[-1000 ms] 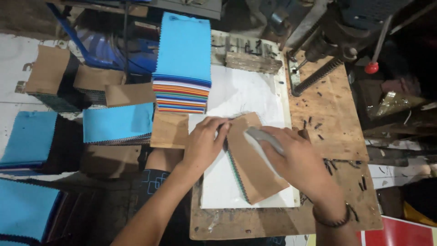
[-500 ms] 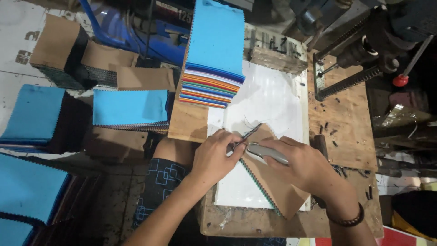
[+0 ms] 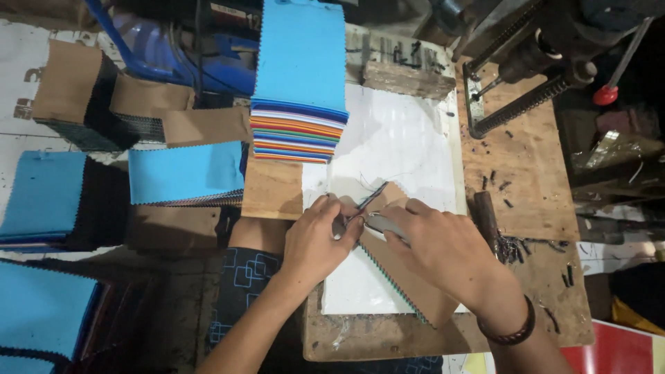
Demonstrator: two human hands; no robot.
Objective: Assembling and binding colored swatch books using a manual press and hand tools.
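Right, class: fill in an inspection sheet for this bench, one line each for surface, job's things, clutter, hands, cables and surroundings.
Surface: wooden bench with a white sheet laid on it.
Job's things: brown-card swatch booklet lying tilted on the sheet; grey-handled tool with its tip at the booklet's top end.
Clutter: small dark bits scattered on the wood; wooden block at the far edge.
Hands: left hand pinches at the booklet's top; right hand holds the tool; fingers are close together.
Cables: nothing seen.
Surroundings: stack of coloured swatches with a blue top; more blue swatch piles at left; metal press behind.
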